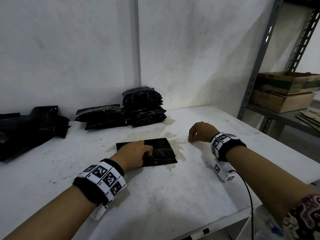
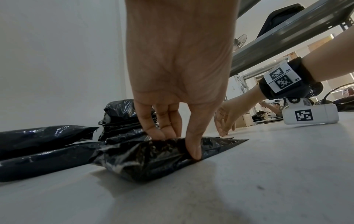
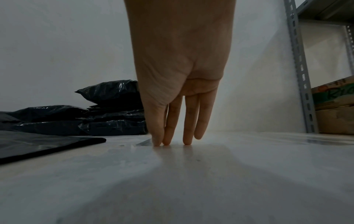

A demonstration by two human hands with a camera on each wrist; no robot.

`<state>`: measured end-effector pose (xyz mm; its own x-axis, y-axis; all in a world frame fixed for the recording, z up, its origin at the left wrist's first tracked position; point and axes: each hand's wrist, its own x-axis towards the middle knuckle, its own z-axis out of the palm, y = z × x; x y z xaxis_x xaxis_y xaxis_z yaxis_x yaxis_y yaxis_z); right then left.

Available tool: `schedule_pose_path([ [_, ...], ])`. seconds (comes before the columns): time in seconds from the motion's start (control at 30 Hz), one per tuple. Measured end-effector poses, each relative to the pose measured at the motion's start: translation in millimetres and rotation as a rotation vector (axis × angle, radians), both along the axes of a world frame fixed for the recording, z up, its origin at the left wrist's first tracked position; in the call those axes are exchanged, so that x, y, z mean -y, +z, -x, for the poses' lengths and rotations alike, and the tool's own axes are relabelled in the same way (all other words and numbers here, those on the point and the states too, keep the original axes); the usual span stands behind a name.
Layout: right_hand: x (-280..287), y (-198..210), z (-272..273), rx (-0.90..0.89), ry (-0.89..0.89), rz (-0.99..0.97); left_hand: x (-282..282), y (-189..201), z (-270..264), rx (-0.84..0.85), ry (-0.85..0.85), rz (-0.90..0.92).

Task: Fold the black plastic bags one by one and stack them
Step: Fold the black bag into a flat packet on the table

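A folded black plastic bag (image 1: 161, 153) (image 2: 153, 156) (image 3: 38, 144) lies in the middle of the white table (image 1: 173, 196). My left hand (image 1: 136, 153) (image 2: 178, 144) rests on its left part, with thumb and fingers pinching a raised fold of the plastic. To the right of the bag, my right hand (image 1: 199, 131) (image 3: 178, 136) (image 2: 228, 119) holds nothing; its straight fingertips touch the bare tabletop. A stack of folded bags (image 1: 143, 108) (image 2: 118, 115) (image 3: 114, 115) stands at the back by the wall. Loose black bags (image 1: 26, 127) are heaped at the far left.
A lower pile of black bags (image 1: 102, 116) lies left of the tall stack. A brown stain (image 1: 155, 132) spreads around the bag. A grey metal shelf (image 1: 256, 66) with cardboard boxes (image 1: 285, 90) stands to the right. A black cable (image 1: 247, 191) hangs off the table's front right.
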<state>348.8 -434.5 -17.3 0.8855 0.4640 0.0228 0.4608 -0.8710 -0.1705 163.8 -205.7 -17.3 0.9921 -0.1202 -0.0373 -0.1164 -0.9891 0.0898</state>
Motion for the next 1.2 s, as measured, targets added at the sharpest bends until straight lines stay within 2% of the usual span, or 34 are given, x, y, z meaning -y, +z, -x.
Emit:
schedule_pose_path([
  [0.13, 2.9, -1.7, -7.3, -0.035, -0.016, -0.02, 0.2, 0.1, 0.7, 0.006, -0.005, 0.009],
  [0.27, 10.9, -2.3, -15.7, -0.003, -0.155, -0.047, -0.3, 0.7, -1.1, -0.009, -0.007, 0.024],
  [0.33, 16.4, 0.8, -17.5, -0.05, -0.19, -0.072, -0.8, 1.6, -3.4, -0.021, -0.006, 0.049],
  [0.47, 25.5, 4.2, -19.6, -0.191, -0.19, -0.091, 3.1, 2.5, -8.7, -0.033, -0.012, 0.06],
  [0.6, 28.7, 3.1, -18.3, -0.247, -0.165, -0.143, 12.3, 0.8, -14.1, -0.015, -0.039, 0.048],
  [0.8, 19.2, -1.2, -24.5, -0.226, -0.158, -0.092, 17.7, -1.6, -17.0, 0.017, -0.058, 0.015],
  [0.97, 28.8, -6.8, -30.3, -0.295, -0.211, -0.254, 13.9, 0.1, -18.7, -0.035, -0.033, 0.091],
  [1.03, 33.8, -6.2, -34.4, -0.276, -0.22, -0.271, 13.5, 0.4, -20.2, -0.039, -0.024, 0.114],
  [1.13, 34.9, -4.8, -36.2, -0.143, -0.232, -0.137, 14.7, 1.1, -23.0, -0.049, -0.009, 0.125],
  [1.2, 34.7, -4.0, -31.7, -0.127, -0.268, -0.084, 15.6, 0.9, -24.9, -0.048, -0.008, 0.119],
])
